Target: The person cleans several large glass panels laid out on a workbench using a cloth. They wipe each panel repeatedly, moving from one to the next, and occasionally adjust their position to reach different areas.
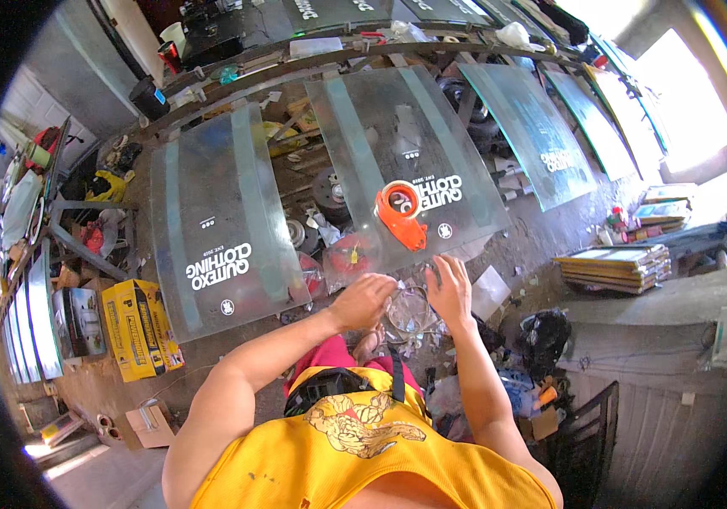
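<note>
My left hand [365, 300] is in front of my waist with its fingertips bunched together. A small pale bit shows at the fingertips, but I cannot tell whether they grip it. To its right, my right hand [451, 289] is raised with fingers apart and slightly curled, near the front edge of the middle glass panel [395, 121]. On that panel lies an orange tape dispenser [405, 230] loaded with a tape roll [400, 184]. Another glass panel [217, 184] rests to the left. Both panels bear white lettering and frosted stripes.
More printed glass panels [532, 130] lean along the right side of the metal frame [312, 67]. A yellow cardboard box [137, 327] stands at left. Stacked frames [615, 268] and a black plastic bag [543, 337] sit at right. Scraps litter the floor around a clear round object [409, 312].
</note>
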`<state>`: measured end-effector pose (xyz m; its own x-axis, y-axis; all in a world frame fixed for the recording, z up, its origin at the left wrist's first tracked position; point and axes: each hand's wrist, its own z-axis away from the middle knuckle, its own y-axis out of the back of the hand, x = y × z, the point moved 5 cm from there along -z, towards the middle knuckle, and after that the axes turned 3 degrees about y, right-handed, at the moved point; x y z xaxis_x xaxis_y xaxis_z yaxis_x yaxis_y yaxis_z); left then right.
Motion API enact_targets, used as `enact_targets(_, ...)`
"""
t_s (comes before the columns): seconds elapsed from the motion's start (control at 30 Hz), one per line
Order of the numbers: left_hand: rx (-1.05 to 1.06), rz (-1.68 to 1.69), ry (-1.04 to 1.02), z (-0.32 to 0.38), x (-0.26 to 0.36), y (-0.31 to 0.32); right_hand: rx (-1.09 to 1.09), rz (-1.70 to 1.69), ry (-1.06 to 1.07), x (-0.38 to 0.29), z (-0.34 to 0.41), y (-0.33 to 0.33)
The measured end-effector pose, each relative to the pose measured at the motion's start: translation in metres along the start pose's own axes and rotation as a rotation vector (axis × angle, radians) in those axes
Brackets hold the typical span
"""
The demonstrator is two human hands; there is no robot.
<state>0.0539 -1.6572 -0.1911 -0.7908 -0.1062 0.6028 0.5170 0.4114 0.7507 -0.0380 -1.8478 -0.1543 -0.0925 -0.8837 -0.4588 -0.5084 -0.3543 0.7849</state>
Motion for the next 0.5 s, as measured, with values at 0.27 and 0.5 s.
enact_targets(0.27,0.245,-0.024,0.3,-0.015,-0.027,0.045,-0.253,0.166,-0.054,-0.007,-0.11,-0.062)
enact_targets(0.5,0.367,0.02,0.312,-0.021,-0.033,0.084,-0.323,0.03,-0.071,0.017,-0.138,-0.086)
